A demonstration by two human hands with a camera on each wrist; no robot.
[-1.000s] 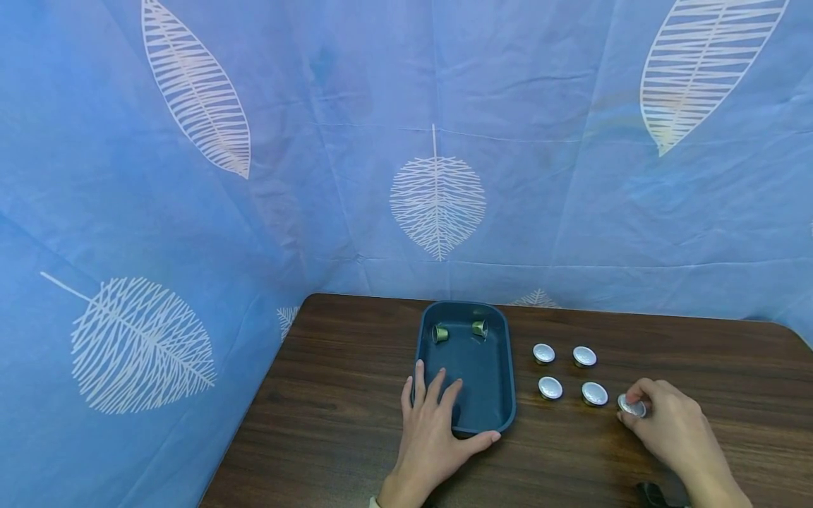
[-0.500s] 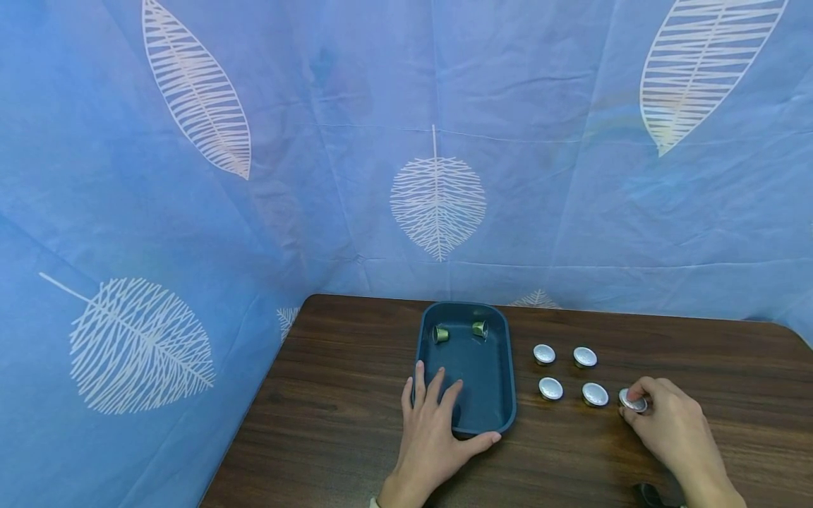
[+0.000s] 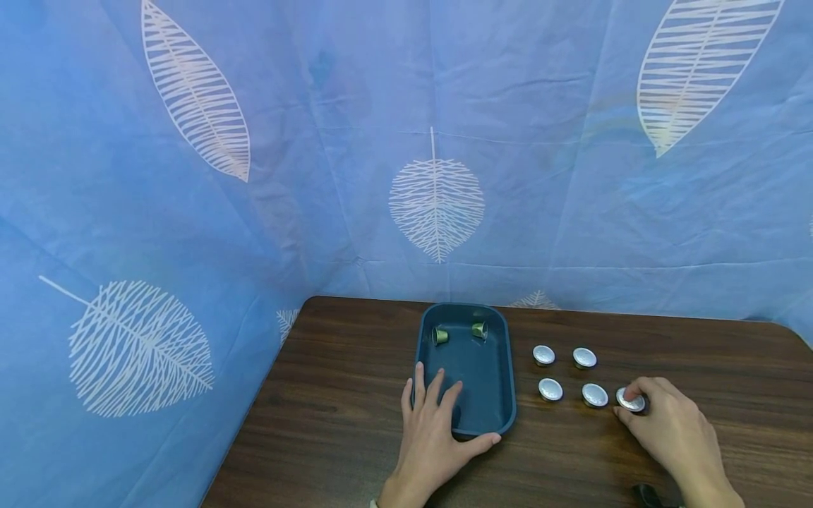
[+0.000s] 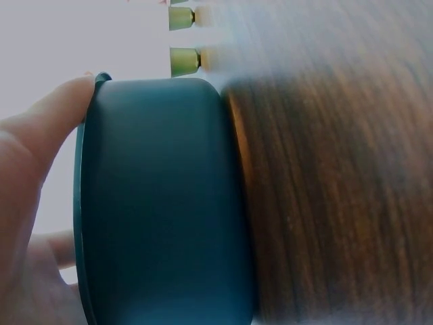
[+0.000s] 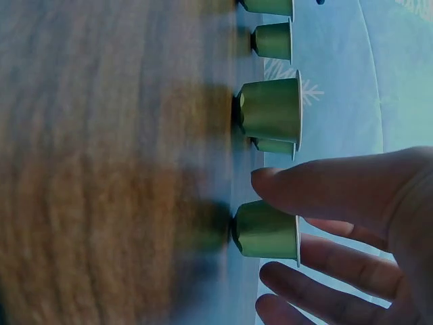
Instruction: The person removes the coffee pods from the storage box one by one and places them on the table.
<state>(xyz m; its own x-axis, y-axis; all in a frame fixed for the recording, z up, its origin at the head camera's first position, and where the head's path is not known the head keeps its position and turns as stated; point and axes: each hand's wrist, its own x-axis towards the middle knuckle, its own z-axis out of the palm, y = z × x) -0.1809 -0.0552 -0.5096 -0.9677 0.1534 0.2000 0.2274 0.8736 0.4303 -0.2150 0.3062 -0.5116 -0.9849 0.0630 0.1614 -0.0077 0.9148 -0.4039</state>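
Observation:
My left hand (image 3: 433, 437) lies over the near left corner of a dark blue rectangular tray (image 3: 512, 381), fingers spread and thumb along its near rim. In the left wrist view the thumb tip touches the rim. On the right, my right hand (image 3: 675, 427) pinches a green coffee capsule (image 5: 267, 230) with a silver lid, between thumb and fingers. That capsule stands lid up on the table, at the right end of the nearer row. Beside it are several like it, among them a near one (image 3: 594, 395) and a far one (image 3: 584, 358).
Two green capsules lie on their sides at the tray's far end, one left (image 3: 440, 335) and one right (image 3: 479, 329). The brown wooden table (image 3: 317, 395) ends at a blue leaf-patterned cloth (image 3: 356, 176). A black object (image 3: 646, 495) shows by the right wrist.
The right hand and the capsule at its fingertips have shifted slightly, a little farther from the person. My left hand and the tray stay where they were.

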